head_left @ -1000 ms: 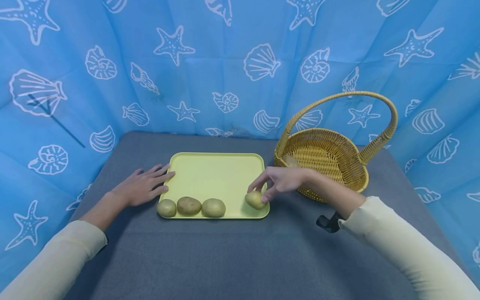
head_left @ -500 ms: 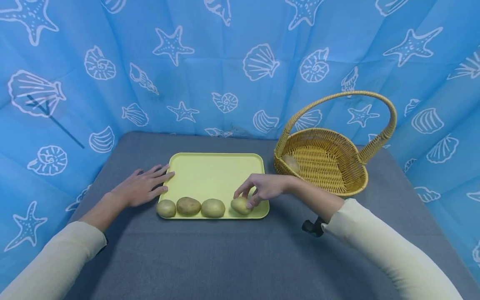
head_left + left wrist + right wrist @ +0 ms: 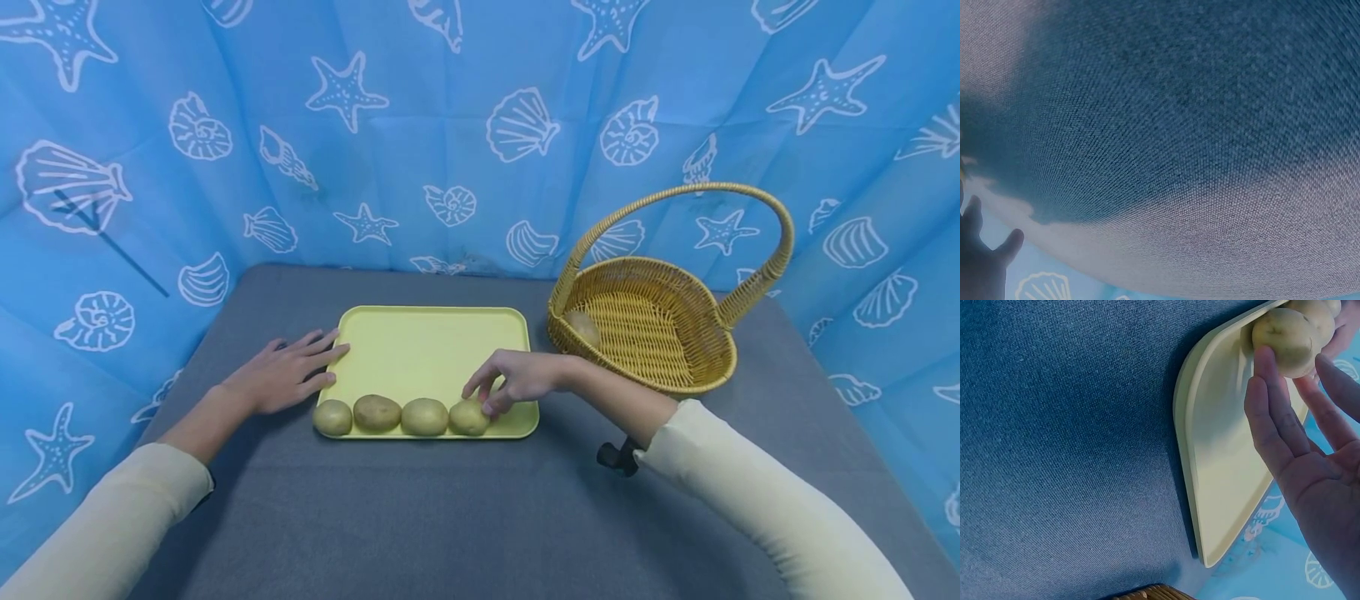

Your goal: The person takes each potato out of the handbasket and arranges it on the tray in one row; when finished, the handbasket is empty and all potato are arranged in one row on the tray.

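In the head view a row of potatoes lies along the near edge of a pale yellow tray (image 3: 420,350). My right hand (image 3: 521,377) holds the rightmost potato (image 3: 465,421) between thumb and fingers, and that potato touches the middle potato (image 3: 424,417). Further left are a browner potato (image 3: 377,412) and a small potato (image 3: 332,417) at the corner. The right wrist view shows fingertips against the end potato (image 3: 1282,337). My left hand (image 3: 281,375) lies spread at the tray's left edge, fingertips on the rim; only part of this hand (image 3: 982,250) shows in the left wrist view.
A wicker basket (image 3: 697,367) with a tall arched handle stands right of the tray. One potato (image 3: 582,327) lies inside it, against the left wall. Grey cloth (image 3: 420,517) covers the table, and a blue shell-print curtain (image 3: 480,117) hangs behind.
My right hand has brought its potato left along the tray until it meets the row. The row's nearest potato has shifted very slightly left. My left hand stays put.
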Tool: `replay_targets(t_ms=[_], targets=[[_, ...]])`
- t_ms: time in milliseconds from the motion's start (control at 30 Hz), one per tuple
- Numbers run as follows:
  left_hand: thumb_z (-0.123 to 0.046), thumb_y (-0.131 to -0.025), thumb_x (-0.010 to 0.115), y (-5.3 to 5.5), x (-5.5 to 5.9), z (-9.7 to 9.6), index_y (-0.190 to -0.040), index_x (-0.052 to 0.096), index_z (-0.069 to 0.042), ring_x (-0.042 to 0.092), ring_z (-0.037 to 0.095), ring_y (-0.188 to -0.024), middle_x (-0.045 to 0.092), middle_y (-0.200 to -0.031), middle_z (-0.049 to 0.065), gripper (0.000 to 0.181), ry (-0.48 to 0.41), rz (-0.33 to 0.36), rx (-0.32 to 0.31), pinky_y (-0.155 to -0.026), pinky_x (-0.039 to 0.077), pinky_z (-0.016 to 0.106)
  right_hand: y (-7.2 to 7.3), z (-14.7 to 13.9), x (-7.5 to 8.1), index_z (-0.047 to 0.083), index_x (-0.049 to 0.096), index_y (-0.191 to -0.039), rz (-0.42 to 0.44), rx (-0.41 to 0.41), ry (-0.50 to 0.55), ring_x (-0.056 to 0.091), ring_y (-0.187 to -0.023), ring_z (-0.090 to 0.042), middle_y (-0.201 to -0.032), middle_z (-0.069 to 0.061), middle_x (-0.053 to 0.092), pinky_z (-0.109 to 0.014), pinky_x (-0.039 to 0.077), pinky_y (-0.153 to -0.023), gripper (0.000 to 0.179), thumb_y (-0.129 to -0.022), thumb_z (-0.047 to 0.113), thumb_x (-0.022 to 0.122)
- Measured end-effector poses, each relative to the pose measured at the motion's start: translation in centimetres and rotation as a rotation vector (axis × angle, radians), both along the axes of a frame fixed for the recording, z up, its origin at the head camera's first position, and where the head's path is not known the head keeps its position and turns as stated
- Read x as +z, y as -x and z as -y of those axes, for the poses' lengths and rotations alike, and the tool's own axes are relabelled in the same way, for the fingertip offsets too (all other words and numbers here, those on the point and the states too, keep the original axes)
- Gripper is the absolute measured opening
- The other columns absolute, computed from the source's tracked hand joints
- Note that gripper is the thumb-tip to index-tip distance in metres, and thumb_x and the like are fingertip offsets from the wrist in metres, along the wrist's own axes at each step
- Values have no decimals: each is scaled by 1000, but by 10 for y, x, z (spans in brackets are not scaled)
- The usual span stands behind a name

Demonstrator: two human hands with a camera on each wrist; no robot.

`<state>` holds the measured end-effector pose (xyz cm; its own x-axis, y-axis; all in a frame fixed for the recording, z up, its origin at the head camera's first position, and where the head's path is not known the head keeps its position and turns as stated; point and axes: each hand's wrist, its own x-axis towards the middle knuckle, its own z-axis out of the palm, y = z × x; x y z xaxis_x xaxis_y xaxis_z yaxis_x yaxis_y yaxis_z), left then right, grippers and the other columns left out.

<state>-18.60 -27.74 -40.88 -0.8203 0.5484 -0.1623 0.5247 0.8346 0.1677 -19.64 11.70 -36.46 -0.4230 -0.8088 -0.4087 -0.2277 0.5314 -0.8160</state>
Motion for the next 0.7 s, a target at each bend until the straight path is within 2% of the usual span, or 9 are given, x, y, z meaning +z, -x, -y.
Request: replay_targets(t_ms=[233, 400, 500, 700], targets=[[-44, -107, 42, 1, 0, 0, -157, 33, -16, 23, 43, -147, 23, -163, 15, 58, 3, -3, 0, -108, 20, 72, 0, -6, 4, -6, 58, -133, -51, 27, -4, 71, -90, -15, -102, -12, 72, -28, 54, -85, 42, -93, 4, 67], [-44, -107, 41, 1, -1, 0, -157, 33, -17, 22, 43, -147, 23, -163, 14, 58, -2, -2, -4, -107, 20, 73, 5, -21, 14, -6, 56, -136, -83, 25, -1, 67, -102, -18, -113, -19, 68, -33, 50, -97, 47, -94, 8, 69], [-44, -107, 42, 1, -2, 0, -157, 33, -16, 22, 42, -147, 23, -163, 14, 58, -4, -3, -6, -108, 20, 73, 9, -34, 26, -5, 54, -138, -95, -6, 11, 63, -111, -26, -118, -23, 65, -37, 49, -98, 49, -95, 11, 68], [-44, -107, 42, 1, -3, 1, -157, 33, -16, 23, 43, -147, 23, -163, 15, 59, -2, -6, -10, -107, 21, 72, 14, -66, 57, 1, 54, -140, -172, -108, 23, 63, -109, -27, -115, -12, 66, -36, 52, -90, 50, -94, 14, 70]])
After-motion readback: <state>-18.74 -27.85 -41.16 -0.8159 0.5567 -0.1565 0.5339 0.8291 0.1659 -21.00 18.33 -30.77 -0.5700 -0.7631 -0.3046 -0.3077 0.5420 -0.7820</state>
